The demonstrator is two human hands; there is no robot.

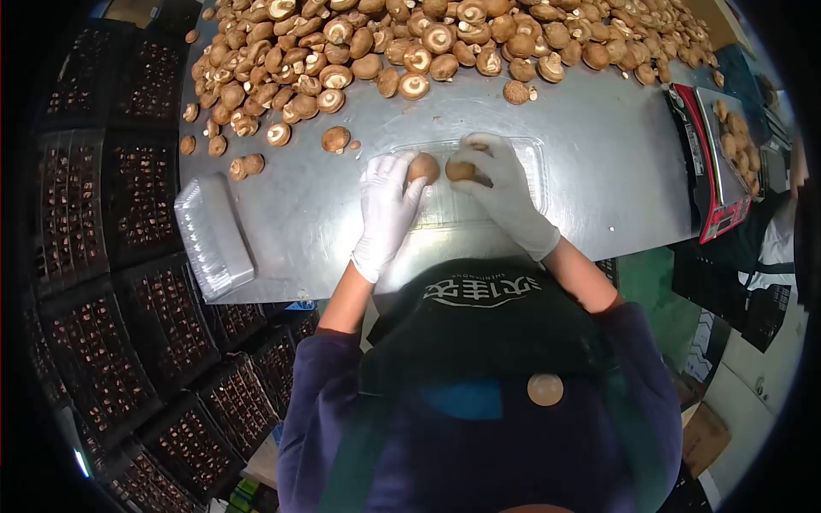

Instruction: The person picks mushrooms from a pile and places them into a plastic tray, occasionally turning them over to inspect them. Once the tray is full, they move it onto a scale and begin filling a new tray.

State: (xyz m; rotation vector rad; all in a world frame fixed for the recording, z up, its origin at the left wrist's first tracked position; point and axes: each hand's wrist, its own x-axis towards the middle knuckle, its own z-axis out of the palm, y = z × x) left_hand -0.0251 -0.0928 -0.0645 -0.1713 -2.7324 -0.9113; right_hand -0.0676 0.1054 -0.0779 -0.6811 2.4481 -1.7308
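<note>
A clear plastic tray lies on the metal table in front of me. My left hand, in a white glove, has its fingers around a brown mushroom over the tray's left part. My right hand, gloved too, holds another brown mushroom over the middle of the tray. A second brown cap shows partly among the right hand's fingers. The two hands are a short way apart.
A big heap of mushrooms covers the table's far side. Nested clear trays stand at the left edge. A red scale with a tray of mushrooms is at the right. Dark crates line the left; a person's sleeve shows far right.
</note>
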